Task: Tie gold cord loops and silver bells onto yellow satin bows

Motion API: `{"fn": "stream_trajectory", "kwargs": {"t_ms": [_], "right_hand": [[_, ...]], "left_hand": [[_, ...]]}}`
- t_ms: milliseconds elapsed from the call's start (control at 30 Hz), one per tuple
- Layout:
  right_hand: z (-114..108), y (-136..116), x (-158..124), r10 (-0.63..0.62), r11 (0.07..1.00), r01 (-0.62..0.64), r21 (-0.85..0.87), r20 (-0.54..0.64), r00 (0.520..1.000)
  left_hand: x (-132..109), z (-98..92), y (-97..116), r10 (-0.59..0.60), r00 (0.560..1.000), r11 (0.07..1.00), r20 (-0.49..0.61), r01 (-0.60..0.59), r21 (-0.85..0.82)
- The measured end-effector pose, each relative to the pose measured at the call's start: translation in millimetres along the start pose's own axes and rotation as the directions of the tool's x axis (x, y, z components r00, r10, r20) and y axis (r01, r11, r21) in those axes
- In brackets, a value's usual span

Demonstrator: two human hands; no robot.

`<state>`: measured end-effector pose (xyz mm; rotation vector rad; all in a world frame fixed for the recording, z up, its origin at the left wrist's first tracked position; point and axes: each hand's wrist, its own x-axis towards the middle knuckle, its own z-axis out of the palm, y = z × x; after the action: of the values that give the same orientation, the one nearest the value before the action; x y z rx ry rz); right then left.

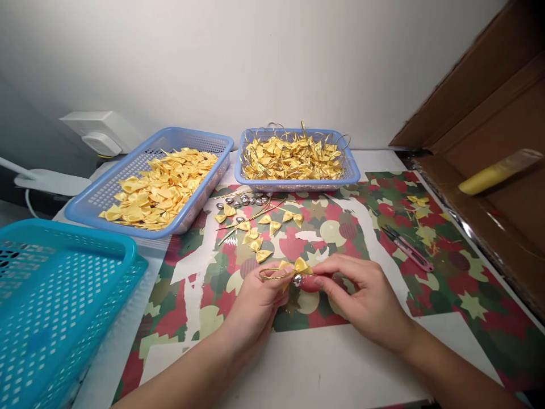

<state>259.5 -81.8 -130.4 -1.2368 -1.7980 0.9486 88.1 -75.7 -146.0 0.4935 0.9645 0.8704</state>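
My left hand [255,301] and my right hand [361,295] meet over the patterned paper, both pinching one small yellow bow [298,268] that has a gold loop of cord and a silver bead under it. The left fingers hold the loop side; the right fingertips pinch the bow's right wing. Just beyond lie several loose yellow bows [255,236], silver beads [242,200] and gold cords [247,220].
A blue tray of plain bows [149,182] sits far left, a second blue tray of finished bows with gold loops [293,159] far centre. A teal basket [55,295] stands near left. Pink snips [409,250] lie right; a cardboard box [489,142] borders the right edge.
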Motion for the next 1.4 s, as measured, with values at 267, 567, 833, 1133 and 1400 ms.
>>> {"fn": "stream_trajectory", "kwargs": {"t_ms": [267, 567, 833, 1133, 1400], "right_hand": [[1.2, -2.8, -5.0, -0.080, 0.993, 0.075, -0.087, -0.058, 0.995], [6.2, 0.8, -1.8, -0.125, 0.984, 0.123, -0.129, -0.009, 0.992], [0.3, 2.1, -0.3, -0.143, 0.967, 0.160, -0.199, 0.095, 0.985], [-2.0, 3.8, 0.4, -0.153, 0.975, 0.169, -0.144, 0.112, 0.982], [-5.5, 3.8, 2.2, -0.141, 0.974, 0.162, -0.159, 0.134, 0.981]], "left_hand": [[-2.1, -1.8, -0.1, 0.017, 0.996, 0.996, -0.083, -0.009, 0.091], [-0.8, -3.2, -2.0, 0.005, 0.999, 0.989, -0.037, 0.001, 0.145], [0.8, -1.4, 2.3, -0.076, 0.996, 0.995, 0.047, 0.073, 0.069], [0.6, -3.4, 1.2, -0.092, 0.992, 0.995, 0.086, 0.089, 0.039], [0.3, -4.4, 1.2, -0.096, 0.989, 0.995, 0.112, 0.092, 0.036]]}}
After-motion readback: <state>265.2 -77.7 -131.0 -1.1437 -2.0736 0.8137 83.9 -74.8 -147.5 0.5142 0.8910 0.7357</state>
